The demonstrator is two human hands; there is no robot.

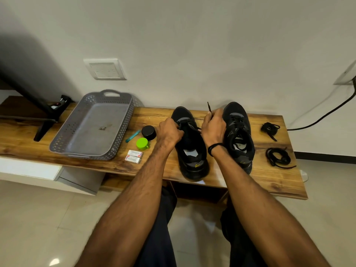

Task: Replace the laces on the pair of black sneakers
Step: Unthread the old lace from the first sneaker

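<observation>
Two black sneakers stand side by side on the wooden bench, toes toward the wall. My left hand [169, 131] grips the lace at the eyelets of the left sneaker [190, 151]. My right hand [213, 126] pinches the other end of that black lace [209, 106], whose tip sticks up above my fingers. The right sneaker [239, 132] is laced and stands just right of my right hand. Two loose bundles of black laces lie on the bench's right end, one farther back [269, 129] and one nearer [278, 158].
A grey perforated basket [77, 143] sits on the wooden bench [269, 182] at the left. Between it and the sneakers lie a black round tin [148, 132], a green cap [143, 143], a teal tool [133, 136] and two small boxes [133, 156]. A black cable [327, 114] runs at the right.
</observation>
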